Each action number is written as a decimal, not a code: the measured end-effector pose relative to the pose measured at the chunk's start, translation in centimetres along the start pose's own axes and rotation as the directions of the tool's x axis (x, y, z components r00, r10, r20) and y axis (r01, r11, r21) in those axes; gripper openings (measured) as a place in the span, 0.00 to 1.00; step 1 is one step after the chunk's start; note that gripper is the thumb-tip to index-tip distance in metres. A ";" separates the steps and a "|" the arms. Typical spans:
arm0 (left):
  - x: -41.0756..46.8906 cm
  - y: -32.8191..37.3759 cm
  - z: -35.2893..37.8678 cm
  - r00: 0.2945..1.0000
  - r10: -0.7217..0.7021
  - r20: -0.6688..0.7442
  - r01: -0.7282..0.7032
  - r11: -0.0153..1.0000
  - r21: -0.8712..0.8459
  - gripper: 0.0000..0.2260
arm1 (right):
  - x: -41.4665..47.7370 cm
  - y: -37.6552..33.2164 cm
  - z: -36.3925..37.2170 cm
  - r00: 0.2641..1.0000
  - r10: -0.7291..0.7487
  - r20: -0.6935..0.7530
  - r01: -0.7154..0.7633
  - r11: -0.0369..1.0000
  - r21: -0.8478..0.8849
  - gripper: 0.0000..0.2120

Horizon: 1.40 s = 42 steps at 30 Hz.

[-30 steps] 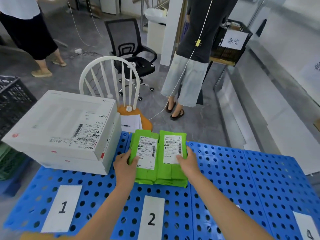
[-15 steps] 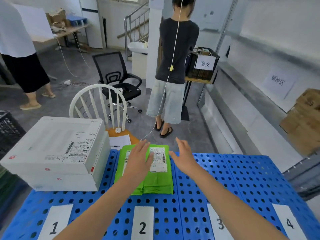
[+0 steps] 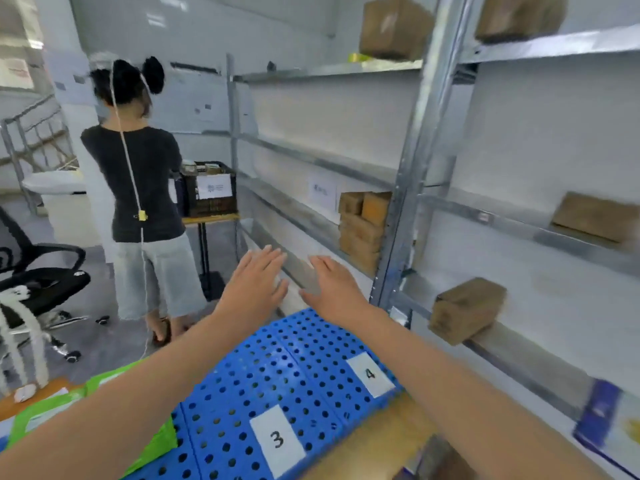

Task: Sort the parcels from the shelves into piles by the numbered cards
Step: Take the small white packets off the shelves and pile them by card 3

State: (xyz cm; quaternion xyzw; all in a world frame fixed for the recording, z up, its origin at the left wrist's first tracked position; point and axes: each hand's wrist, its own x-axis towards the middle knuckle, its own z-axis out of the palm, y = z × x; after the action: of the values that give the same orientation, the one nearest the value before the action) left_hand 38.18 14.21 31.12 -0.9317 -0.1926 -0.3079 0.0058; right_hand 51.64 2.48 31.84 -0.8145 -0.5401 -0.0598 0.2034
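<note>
Both hands are held out flat and empty. The left hand (image 3: 254, 289) and the right hand (image 3: 334, 289) are seen side by side with fingers straight and a small gap between them, above the far edge of the blue perforated board (image 3: 311, 344). On that board the numbered cards 3 (image 3: 277, 439) and 4 (image 3: 370, 374) are laid, and a pile of green parcels (image 3: 157, 445) is partly hidden under the left forearm at the lower left. Brown parcels are kept on the metal shelving (image 3: 415, 168) to the right: a stack (image 3: 362, 226) just behind the upright, one lower down (image 3: 464, 308), another further right (image 3: 595, 216) and more on the top shelf. A person in a dark top (image 3: 138, 181) is seen from behind, beside a black crate (image 3: 207, 192).
</note>
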 end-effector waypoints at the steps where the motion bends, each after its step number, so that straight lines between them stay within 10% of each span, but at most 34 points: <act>1: 1.1 2.3 0.0 0.999 0.036 0.008 -0.036 0.999 -0.012 0.23 | -1.3 1.7 -1.7 0.999 0.025 -0.024 -0.026 0.999 -0.020 0.32; 17: 4.5 32.8 1.6 0.889 0.455 -0.041 -0.451 0.858 -0.245 0.21 | -25.1 17.1 -18.1 0.857 0.418 -0.302 -0.469 0.875 -0.119 0.26; 42: 6.7 64.6 1.3 0.597 0.792 -0.126 -0.721 0.462 -0.516 0.19 | -47.7 28.6 -33.5 0.406 0.740 -0.537 -0.885 0.464 -0.030 0.26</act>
State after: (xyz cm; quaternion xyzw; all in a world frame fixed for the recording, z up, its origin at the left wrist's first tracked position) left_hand 67.31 -43.08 40.90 -0.9015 0.3318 -0.2500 -0.1212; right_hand 62.04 -61.13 39.61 -0.9553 0.0136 -0.2226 0.1942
